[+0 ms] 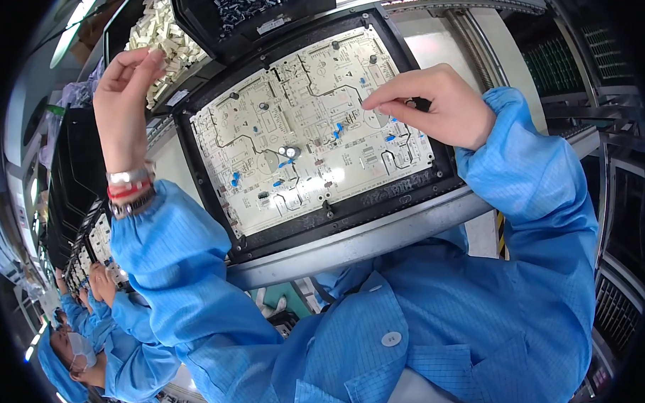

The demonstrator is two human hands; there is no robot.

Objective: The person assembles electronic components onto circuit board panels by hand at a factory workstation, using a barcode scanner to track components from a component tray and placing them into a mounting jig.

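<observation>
My left hand (128, 84) is raised at the edge of a bin of white connectors (168, 36). Its thumb and fingers are pinched together, and whatever they hold is too small to make out. Over the right part of a pale circuit board (318, 116), my right hand (443, 103) hovers or touches with thumb and forefinger close together; what lies between them cannot be made out. Blue disc-shaped parts (338, 131) and a pair of light-topped capacitors (289, 152) stand on the board. A black frame (300, 233) surrounds it.
A black bin of small dark cylindrical parts (251, 3) stands behind the board. A metal rail (363, 245) runs along the near side. To the lower left, a co-worker in a blue cap and mask (76, 353) works beside other boards. Racks stand at the right.
</observation>
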